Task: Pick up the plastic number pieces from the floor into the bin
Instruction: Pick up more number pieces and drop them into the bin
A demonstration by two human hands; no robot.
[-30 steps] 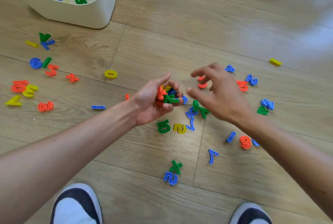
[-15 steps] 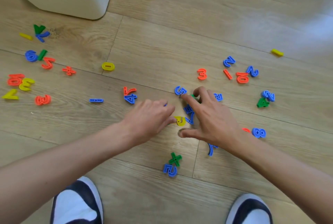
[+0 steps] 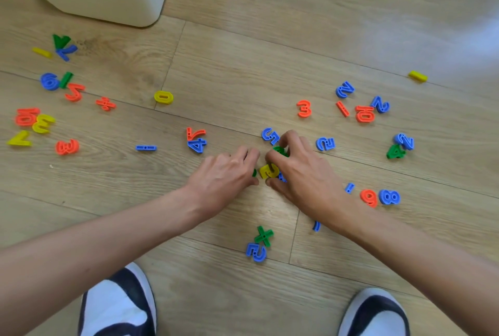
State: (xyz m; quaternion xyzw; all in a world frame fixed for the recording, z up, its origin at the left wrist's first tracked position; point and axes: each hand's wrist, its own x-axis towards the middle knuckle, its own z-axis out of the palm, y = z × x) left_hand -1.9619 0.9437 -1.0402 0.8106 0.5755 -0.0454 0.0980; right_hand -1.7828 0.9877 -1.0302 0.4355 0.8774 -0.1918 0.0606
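Coloured plastic number pieces lie scattered over the wooden floor. The cream bin [image 3: 108, 6] stands at the top left with a few pieces inside. My left hand [image 3: 225, 176] is palm down on the floor, fingers curled under; a green bit [image 3: 254, 172] shows at its fingertips, the rest of its hold is hidden. My right hand [image 3: 299, 173] is right beside it and pinches a green piece [image 3: 279, 150] between thumb and fingers. A yellow number [image 3: 268, 170] lies between the two hands, and a blue 5 [image 3: 270, 135] just beyond my right fingers.
Pieces cluster at the left near a blue 6 [image 3: 50, 81], at the right near an orange 10 [image 3: 364, 113], and close to me by a green cross [image 3: 264, 235]. My two shoes [image 3: 116, 303] frame the bottom edge.
My left hand turned palm down from an upturned handful and dropped to the floor. My right hand came down beside it and closed its fingers on the green piece.
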